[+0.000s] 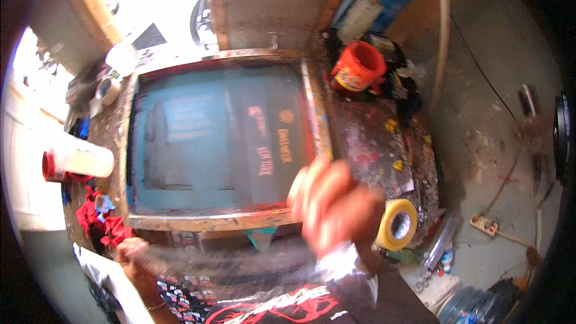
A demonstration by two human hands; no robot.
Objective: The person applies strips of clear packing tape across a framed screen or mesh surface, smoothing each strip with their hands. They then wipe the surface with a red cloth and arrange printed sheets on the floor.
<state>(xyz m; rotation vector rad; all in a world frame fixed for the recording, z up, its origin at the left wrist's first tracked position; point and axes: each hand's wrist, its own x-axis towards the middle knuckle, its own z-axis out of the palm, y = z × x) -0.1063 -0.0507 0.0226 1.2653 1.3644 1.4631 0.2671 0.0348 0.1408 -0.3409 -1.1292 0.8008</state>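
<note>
A screen-printing frame (216,222) with blue-green mesh and printed lettering lies on the worktable before me. My left hand (135,254) is below its lower left corner, fingers closed on one end of a clear, blurred strip that looks like plastic film or tape (234,258). My right hand (337,202), strongly blurred, is raised over the frame's lower right corner. The strip stretches towards it, and a shiny crumpled piece (342,263) shows at its wrist; whether its fingers grip the strip is unclear. A yellowish roll of tape (398,225) stands just right of this hand.
An orange-red tub (357,67) stands on the stained table at the upper right. A white container with a red rim (81,159) lies at the left, above a red cloth (101,220). A power strip (484,225) and a large water bottle (477,308) are at the lower right.
</note>
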